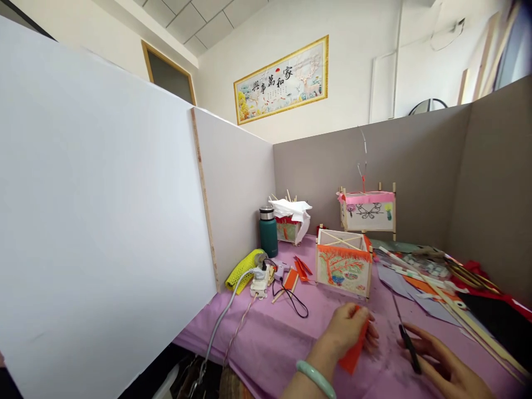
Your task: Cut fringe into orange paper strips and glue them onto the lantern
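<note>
- Grey partition boards stand behind a table (266, 338) covered with purple cloth.
- Left hand (348, 330) pinches a folded orange-red paper strip (354, 357) between thumb and fingers, low over the cloth.
- Right hand (444, 357), fingers loosely curled, holds a slim black-handled tool (409, 348), its thin end pointing away.
- Just beyond the hands sits a box-shaped wooden-stick lantern (344, 271) with painted white panels and red-orange fringe.
- Left of it stands a dark green bottle (268, 233).
</note>
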Motion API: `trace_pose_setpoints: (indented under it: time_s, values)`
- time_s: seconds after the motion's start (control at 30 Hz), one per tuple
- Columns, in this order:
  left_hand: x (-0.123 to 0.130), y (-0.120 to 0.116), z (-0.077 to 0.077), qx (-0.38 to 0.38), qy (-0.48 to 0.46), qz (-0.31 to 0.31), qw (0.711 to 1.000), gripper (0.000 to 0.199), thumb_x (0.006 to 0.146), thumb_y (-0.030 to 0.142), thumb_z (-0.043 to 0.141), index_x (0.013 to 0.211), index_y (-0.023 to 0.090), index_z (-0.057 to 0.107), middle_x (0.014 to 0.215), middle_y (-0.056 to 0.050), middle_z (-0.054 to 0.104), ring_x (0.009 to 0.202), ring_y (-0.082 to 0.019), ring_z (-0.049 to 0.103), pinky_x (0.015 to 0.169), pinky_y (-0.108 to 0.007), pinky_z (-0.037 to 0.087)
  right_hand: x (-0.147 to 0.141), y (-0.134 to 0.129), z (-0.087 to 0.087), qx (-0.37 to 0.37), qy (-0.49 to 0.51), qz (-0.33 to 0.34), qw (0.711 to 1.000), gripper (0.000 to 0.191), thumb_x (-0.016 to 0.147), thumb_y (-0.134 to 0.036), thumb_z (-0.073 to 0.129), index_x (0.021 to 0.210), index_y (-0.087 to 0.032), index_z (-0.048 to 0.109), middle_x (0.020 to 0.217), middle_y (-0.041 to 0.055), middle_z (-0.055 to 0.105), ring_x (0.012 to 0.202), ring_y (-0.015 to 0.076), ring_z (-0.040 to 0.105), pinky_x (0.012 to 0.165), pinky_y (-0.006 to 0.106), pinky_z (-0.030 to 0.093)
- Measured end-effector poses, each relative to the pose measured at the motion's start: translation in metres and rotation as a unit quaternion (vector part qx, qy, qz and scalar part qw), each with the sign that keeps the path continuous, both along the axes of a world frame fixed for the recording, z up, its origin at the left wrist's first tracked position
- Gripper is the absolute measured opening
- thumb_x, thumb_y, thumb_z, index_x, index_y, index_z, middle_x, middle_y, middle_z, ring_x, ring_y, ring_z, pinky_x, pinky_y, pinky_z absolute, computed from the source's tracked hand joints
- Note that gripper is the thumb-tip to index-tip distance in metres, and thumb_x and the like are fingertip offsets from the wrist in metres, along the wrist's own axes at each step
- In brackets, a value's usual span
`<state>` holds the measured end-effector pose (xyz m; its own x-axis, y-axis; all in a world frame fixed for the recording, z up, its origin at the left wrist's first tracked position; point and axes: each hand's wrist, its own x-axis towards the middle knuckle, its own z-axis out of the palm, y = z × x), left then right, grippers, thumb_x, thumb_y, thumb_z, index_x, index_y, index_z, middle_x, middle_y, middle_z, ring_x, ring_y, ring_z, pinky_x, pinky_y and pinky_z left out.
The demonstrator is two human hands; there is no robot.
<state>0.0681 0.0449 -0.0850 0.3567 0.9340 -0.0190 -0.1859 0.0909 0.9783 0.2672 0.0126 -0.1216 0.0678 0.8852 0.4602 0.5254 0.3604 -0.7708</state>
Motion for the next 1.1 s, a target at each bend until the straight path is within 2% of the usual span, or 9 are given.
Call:
trace_pose_setpoints:
  time_s: [0.13, 0.27, 0.43, 0.53, 0.63, 0.7, 0.8, 0.87, 1.1]
  values:
    - [-0.005, -0.006, 0.006, 0.026, -0.017, 0.007, 0.999, 0.044, 0.071, 0.057, 0.059, 0.090, 0.018, 0.050, 0.057, 0.000, 0.057, 0.038, -0.011, 0.046, 0.040, -0.023, 0.036, 0.007, -0.015, 0.015, -0.076, 0.102, 0.080, 0.989, 0.064, 0.073, -0.058, 0.062, 0.128, -0.025, 0.054, 0.112, 0.0132, 0.068, 0.102, 0.0283, 0.066, 0.079, 0.033, 0.057]
    - [-0.007, -0.010, 0.009, 0.048, -0.008, 0.001, 0.999, 0.043, 0.070, 0.056, 0.062, 0.087, 0.018, 0.050, 0.057, 0.002, 0.057, 0.039, -0.009, 0.046, 0.041, -0.022, 0.035, 0.000, -0.028, 0.036, -0.101, 0.110, 0.125, 0.981, 0.065, 0.078, -0.054, 0.061, 0.133, -0.020, 0.050, 0.102, 0.0101, 0.067, 0.092, 0.0228, 0.065, 0.080, 0.035, 0.054]
    - [-0.009, -0.013, 0.013, 0.066, -0.002, -0.019, 0.998, 0.036, 0.076, 0.050, 0.060, 0.087, 0.017, 0.053, 0.060, 0.001, 0.058, 0.041, -0.009, 0.048, 0.041, -0.022, 0.035, -0.005, -0.031, 0.041, -0.106, 0.175, 0.160, 0.966, 0.056, 0.077, -0.049, 0.066, 0.124, -0.022, 0.052, 0.110, 0.0106, 0.064, 0.102, 0.0237, 0.061, 0.071, 0.029, 0.050]
    - [-0.009, -0.015, 0.015, 0.060, 0.000, -0.024, 0.998, 0.034, 0.076, 0.049, 0.060, 0.087, 0.017, 0.055, 0.060, 0.001, 0.058, 0.041, -0.009, 0.047, 0.041, -0.022, 0.037, -0.006, -0.029, 0.038, -0.114, 0.193, 0.165, 0.961, 0.055, 0.077, -0.047, 0.066, 0.124, -0.023, 0.050, 0.101, 0.0064, 0.063, 0.086, 0.0190, 0.063, 0.057, 0.023, 0.044]
    - [-0.010, -0.016, 0.017, 0.059, 0.002, -0.032, 0.998, 0.035, 0.076, 0.049, 0.061, 0.086, 0.016, 0.056, 0.061, 0.001, 0.058, 0.042, -0.009, 0.048, 0.042, -0.022, 0.038, -0.010, -0.026, 0.038, -0.107, 0.144, 0.153, 0.972, 0.053, 0.076, -0.045, 0.068, 0.122, -0.020, 0.054, 0.084, 0.0008, 0.061, 0.067, 0.0132, 0.057, 0.054, 0.023, 0.041]
    - [-0.011, -0.017, 0.017, 0.063, 0.002, -0.034, 0.997, 0.036, 0.075, 0.049, 0.061, 0.086, 0.016, 0.057, 0.061, 0.001, 0.058, 0.043, -0.009, 0.049, 0.043, -0.022, 0.038, -0.013, -0.025, 0.039, -0.087, 0.084, 0.146, 0.982, 0.052, 0.074, -0.042, 0.070, 0.119, -0.018, 0.059, 0.084, 0.0008, 0.062, 0.069, 0.0137, 0.056, 0.061, 0.025, 0.044]
    - [-0.012, -0.017, 0.017, 0.066, 0.001, -0.032, 0.997, 0.036, 0.075, 0.050, 0.062, 0.086, 0.016, 0.057, 0.062, 0.001, 0.058, 0.043, -0.009, 0.049, 0.043, -0.022, 0.038, -0.016, -0.024, 0.043, -0.059, -0.015, 0.137, 0.989, 0.049, 0.072, -0.040, 0.073, 0.116, -0.020, 0.065, 0.098, 0.0040, 0.066, 0.082, 0.0178, 0.059, 0.073, 0.029, 0.047]
    - [-0.012, -0.018, 0.017, 0.066, 0.000, -0.032, 0.997, 0.035, 0.075, 0.050, 0.062, 0.085, 0.017, 0.056, 0.063, 0.001, 0.059, 0.043, -0.009, 0.048, 0.043, -0.022, 0.038, -0.015, -0.025, 0.045, -0.046, -0.064, 0.133, 0.988, 0.048, 0.072, -0.040, 0.073, 0.115, -0.021, 0.066, 0.101, 0.0047, 0.067, 0.083, 0.0189, 0.060, 0.074, 0.030, 0.047]
    - [-0.011, -0.017, 0.017, 0.068, 0.000, -0.038, 0.997, 0.031, 0.076, 0.046, 0.062, 0.084, 0.017, 0.055, 0.060, 0.003, 0.057, 0.042, -0.009, 0.047, 0.042, -0.021, 0.037, -0.015, -0.029, 0.045, -0.030, -0.090, 0.120, 0.988, 0.046, 0.074, -0.040, 0.072, 0.116, -0.021, 0.067, 0.091, 0.0040, 0.066, 0.077, 0.0172, 0.058, 0.069, 0.027, 0.046]
